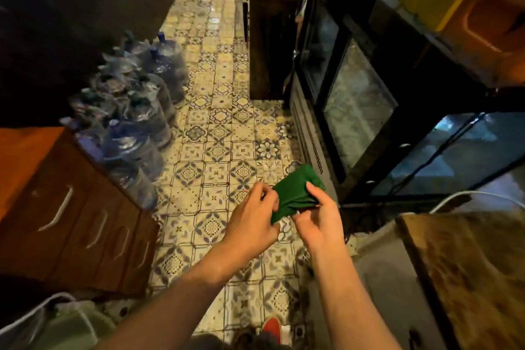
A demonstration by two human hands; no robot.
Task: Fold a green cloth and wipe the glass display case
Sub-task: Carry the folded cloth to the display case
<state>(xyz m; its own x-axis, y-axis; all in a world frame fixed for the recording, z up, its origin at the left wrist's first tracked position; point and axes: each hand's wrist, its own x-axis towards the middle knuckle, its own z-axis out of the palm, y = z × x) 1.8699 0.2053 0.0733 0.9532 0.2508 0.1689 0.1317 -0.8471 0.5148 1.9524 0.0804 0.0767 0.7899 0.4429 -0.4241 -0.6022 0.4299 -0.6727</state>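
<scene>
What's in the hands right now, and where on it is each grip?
The green cloth, bunched. Left hand pinches its near-left edge; right hand grips its near-right side.

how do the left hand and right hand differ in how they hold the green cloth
The left hand pinches the green cloth at its near left edge with the fingertips, while the right hand has a fuller grip, fingers laid over the top of the bundle. The left hand looks darker, in shadow; the right hand is more brightly lit. Both are bare and hold the cloth up above the tiled floor.
</scene>
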